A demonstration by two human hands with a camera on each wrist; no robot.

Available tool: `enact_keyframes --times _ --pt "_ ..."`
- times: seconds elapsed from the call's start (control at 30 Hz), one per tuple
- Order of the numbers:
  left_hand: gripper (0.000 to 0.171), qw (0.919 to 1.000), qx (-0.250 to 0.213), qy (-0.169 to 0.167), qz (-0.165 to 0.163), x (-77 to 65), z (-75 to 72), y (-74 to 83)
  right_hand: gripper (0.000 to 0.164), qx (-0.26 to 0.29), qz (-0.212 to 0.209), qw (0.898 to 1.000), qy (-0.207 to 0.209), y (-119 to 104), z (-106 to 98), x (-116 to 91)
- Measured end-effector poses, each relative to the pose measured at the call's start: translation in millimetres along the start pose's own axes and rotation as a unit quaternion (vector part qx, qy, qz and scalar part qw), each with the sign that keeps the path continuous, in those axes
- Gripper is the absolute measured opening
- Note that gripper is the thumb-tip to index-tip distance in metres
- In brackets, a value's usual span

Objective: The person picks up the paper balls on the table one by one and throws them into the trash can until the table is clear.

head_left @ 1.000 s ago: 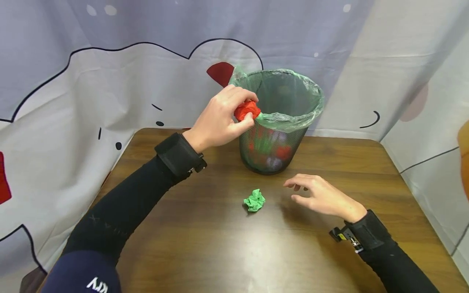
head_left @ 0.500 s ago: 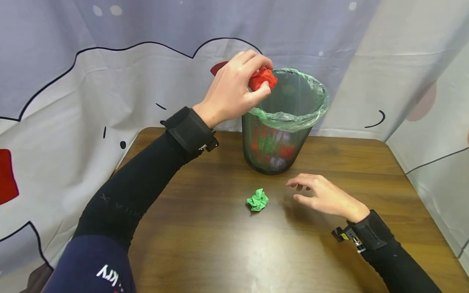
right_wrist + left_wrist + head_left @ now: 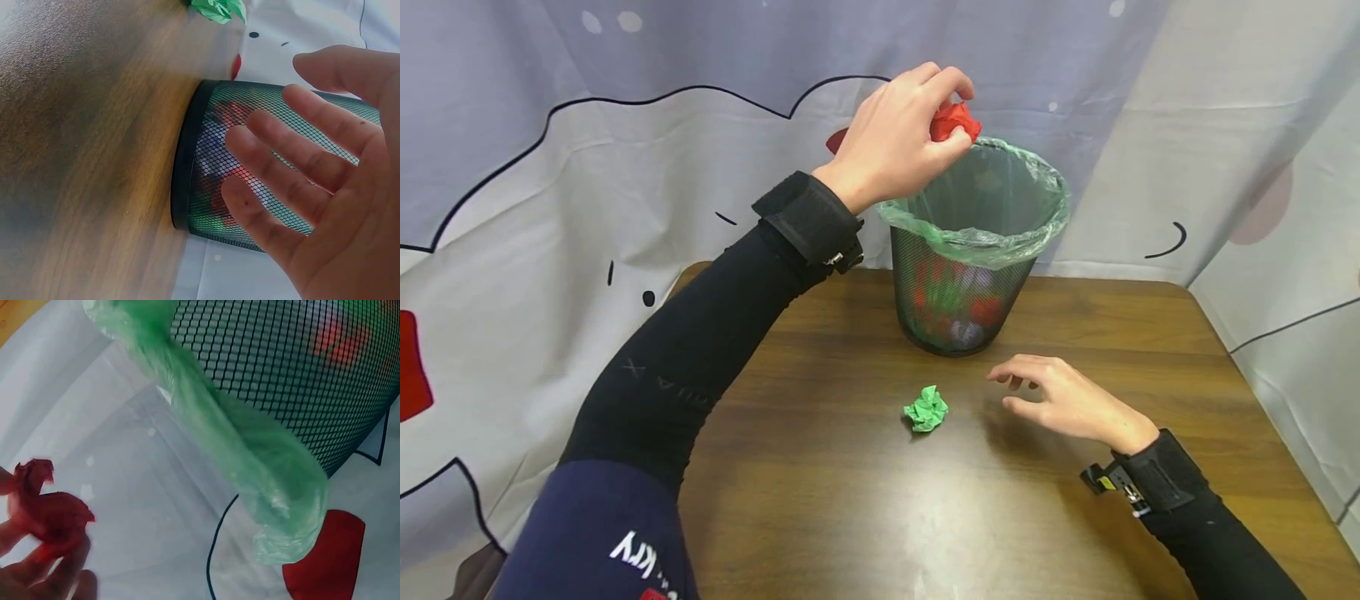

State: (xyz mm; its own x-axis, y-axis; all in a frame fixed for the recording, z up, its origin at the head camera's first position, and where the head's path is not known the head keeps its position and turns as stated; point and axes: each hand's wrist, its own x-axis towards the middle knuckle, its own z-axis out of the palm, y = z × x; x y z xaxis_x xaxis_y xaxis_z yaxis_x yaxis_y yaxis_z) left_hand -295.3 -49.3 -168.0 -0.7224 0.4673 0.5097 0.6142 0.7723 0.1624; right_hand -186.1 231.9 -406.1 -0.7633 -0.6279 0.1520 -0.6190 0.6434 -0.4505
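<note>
My left hand pinches a crumpled red paper ball between thumb and fingers, up at the far left rim of the waste bin. In the left wrist view the same red ball shows beside the bin's green liner. The black mesh waste bin stands upright with a green plastic bag folded over its rim, and coloured crumpled balls show through its mesh. Near the bin's front right, my right hand hovers over the table, fingers relaxed and holding nothing. A crumpled green paper ball lies on the table left of it.
The brown wooden table carries the bin near its back edge. Behind and beside it hangs a printed cloth with cloud outlines. Camera straps circle both wrists.
My left hand has risen and moved away to the right with the red paper ball, from the bin's left side to above its rim level. The right hand stays almost still.
</note>
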Motion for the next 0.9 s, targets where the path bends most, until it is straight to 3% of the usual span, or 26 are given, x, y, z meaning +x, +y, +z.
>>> enact_keyframes --times 0.17,0.3,0.53,0.9 --pt "0.047 0.9982 0.012 -0.054 -0.021 5.7 4.6 0.2 0.033 0.004 -0.004 1.000 0.002 0 2 1" --pt "0.045 0.9969 0.015 -0.073 -0.024 1.5 10.4 -4.4 0.034 0.006 -0.007 1.000 0.001 0 3 1" --pt "0.039 0.9969 0.008 -0.074 -0.023 -10.0 13.4 -11.4 0.034 0.009 -0.004 1.000 0.002 1 4 0" --pt "0.030 0.9990 -0.005 -0.045 -0.002 -41.6 23.8 -22.4 0.033 0.008 -0.005 1.000 -0.001 1 4 0"
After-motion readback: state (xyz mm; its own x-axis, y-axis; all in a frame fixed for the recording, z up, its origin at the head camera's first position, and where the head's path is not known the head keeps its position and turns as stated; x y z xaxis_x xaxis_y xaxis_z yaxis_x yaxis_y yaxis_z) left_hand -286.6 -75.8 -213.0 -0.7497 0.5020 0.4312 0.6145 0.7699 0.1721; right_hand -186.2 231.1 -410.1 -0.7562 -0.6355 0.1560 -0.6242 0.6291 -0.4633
